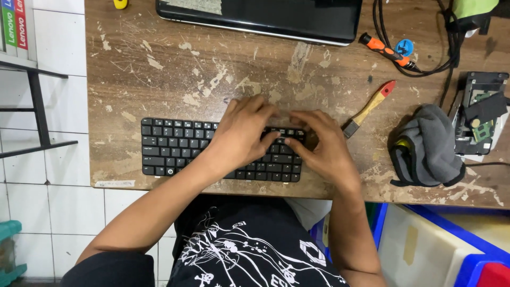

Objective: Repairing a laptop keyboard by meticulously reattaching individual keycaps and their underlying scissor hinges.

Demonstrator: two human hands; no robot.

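A black laptop keyboard (pixel 175 146) lies loose near the front edge of a worn wooden table (pixel 159 79). My left hand (pixel 241 133) rests over its middle, fingers curled down onto the keys. My right hand (pixel 324 146) covers the keyboard's right end, with thumb and fingertips pressed on the keys near the left hand's fingers. Both hands touch the keyboard; what lies under the fingertips is hidden. A small brush (pixel 369 109) with a wooden handle and red tip lies just right of my right hand.
A black closed laptop (pixel 265 16) sits at the table's far edge. An orange-handled screwdriver (pixel 385 50) and black cables (pixel 451 48) lie at the back right. A grey cloth (pixel 427 146) and a dismantled drive part (pixel 478 114) are at the right. Blue bins (pixel 441 244) stand below.
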